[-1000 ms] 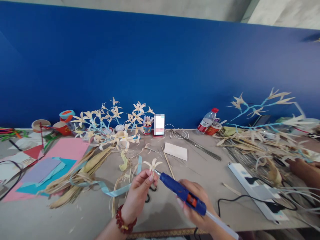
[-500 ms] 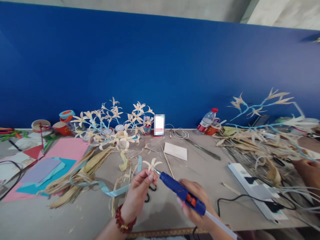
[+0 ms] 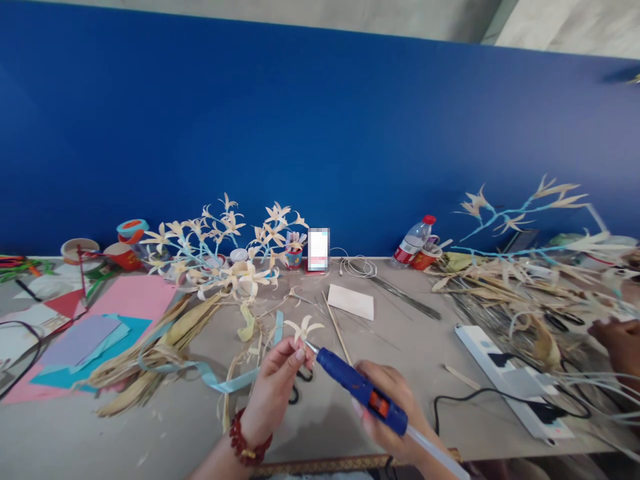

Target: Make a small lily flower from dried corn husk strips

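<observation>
Between the fingertips of my left hand (image 3: 281, 375) is a small cream flower (image 3: 304, 328) with narrow pointed petals, held upright. My right hand (image 3: 387, 407) is wrapped round a blue glue gun (image 3: 350, 381) with an orange switch. Its metal tip meets the base of the flower, near my left fingertips; whether glue is coming out is too small to see. A clear glue stick (image 3: 430, 450) runs out of the gun's back end. Black scissor handles (image 3: 295, 393) show partly behind my left hand.
Finished flower branches (image 3: 220, 240) stand at the back left. Dried husks (image 3: 145, 360) and blue ribbon (image 3: 225, 383) lie left of my hands. A power strip (image 3: 515, 387) with black cords is on the right, near another person's hand (image 3: 617, 347). A bottle (image 3: 414, 241) stands by the wall.
The glue gun has shifted slightly left and down, its tip now lower against the flower's base. At the far right, the other person's hand has moved and black scissor handles show beside it.
</observation>
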`<state>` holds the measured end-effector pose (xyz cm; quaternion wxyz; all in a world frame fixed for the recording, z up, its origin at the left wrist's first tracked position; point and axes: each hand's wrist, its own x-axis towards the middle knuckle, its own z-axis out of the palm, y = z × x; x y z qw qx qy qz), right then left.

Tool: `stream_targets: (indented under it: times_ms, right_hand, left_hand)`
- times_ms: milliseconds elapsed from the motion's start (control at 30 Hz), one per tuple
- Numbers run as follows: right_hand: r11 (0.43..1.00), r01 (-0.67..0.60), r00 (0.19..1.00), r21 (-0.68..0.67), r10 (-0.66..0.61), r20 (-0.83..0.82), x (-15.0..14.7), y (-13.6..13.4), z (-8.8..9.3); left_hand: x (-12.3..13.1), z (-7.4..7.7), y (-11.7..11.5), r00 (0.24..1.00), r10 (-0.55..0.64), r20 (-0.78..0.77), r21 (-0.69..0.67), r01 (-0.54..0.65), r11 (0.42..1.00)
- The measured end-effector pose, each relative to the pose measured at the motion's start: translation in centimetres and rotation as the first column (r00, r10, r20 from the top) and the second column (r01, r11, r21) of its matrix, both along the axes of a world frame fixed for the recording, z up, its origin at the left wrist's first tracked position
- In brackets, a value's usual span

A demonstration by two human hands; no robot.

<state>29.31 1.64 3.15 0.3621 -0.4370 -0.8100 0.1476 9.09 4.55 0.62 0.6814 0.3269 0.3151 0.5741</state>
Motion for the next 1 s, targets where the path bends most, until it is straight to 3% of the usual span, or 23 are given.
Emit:
stream_targets:
  times_ms: [500,733,1000]
  right_hand:
    - [0.997,0.049,0.999,-0.064,-0.049,0.002,-0.3,-0.2,0.0]
    - [0.999,0.026,1.0,0.034,-0.026,-0.017,-0.3,0.3,-0.3]
    - [0.983,0.139,0.988,0.122,-0.146,0.046,1.2,1.6,-0.9]
  left_hand:
    - [-0.1,-0.6,-0.1,0.999,0.037,-0.032,0.01,-0.037,0.999]
    - [0.0,-0.5,-0.2,0.998,0.036,-0.058,0.026,-0.034,0.999]
    - [0.0,0.3,-0.1,0.992,-0.073,0.107,0.048,0.068,0.997]
